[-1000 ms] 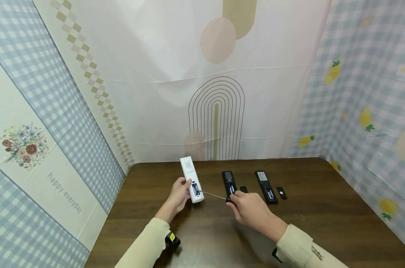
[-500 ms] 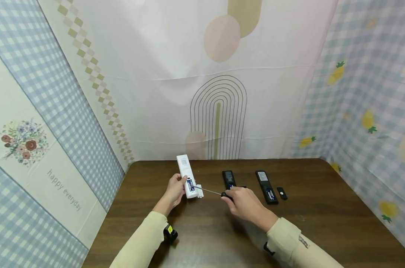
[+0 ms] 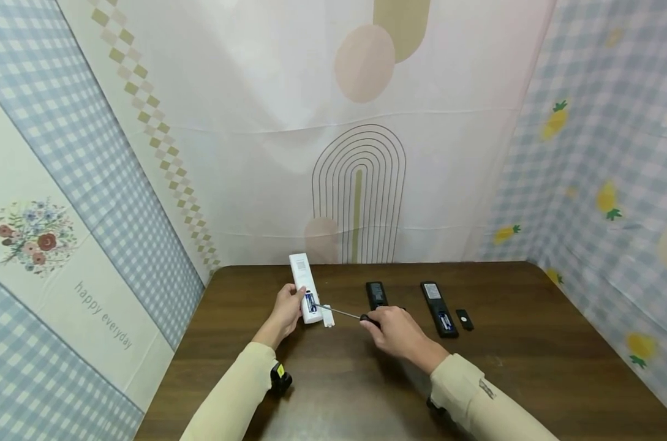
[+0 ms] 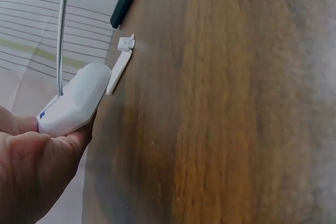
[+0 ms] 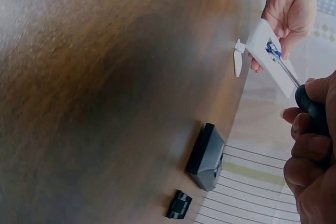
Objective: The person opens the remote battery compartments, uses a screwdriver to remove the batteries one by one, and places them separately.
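Observation:
My left hand (image 3: 285, 307) grips a white remote control (image 3: 302, 275), back side up and tilted, with its battery bay uncovered. Blue-and-white batteries (image 3: 310, 302) lie in that bay. In my right hand (image 3: 398, 329) is a screwdriver (image 5: 290, 73), held by its dark handle. Its thin metal shaft reaches into the battery bay; in the right wrist view the tip meets the batteries. A white battery cover (image 3: 327, 316) lies on the table just right of the remote. From the left wrist view, my left hand (image 4: 37, 166) holds the remote between thumb and fingers.
Beyond my right hand lies a black remote (image 3: 376, 294), partly hidden by it. Farther right is another black remote (image 3: 439, 310) with batteries showing, and a small black cover (image 3: 465, 319) beside it. The brown table (image 3: 344, 392) ends at a cloth backdrop (image 3: 256, 184).
Both hands have shifted slightly left, carrying the white remote and the screwdriver. The white cover, earlier hidden behind the remote, now shows beside it. The screwdriver stays in the battery bay.

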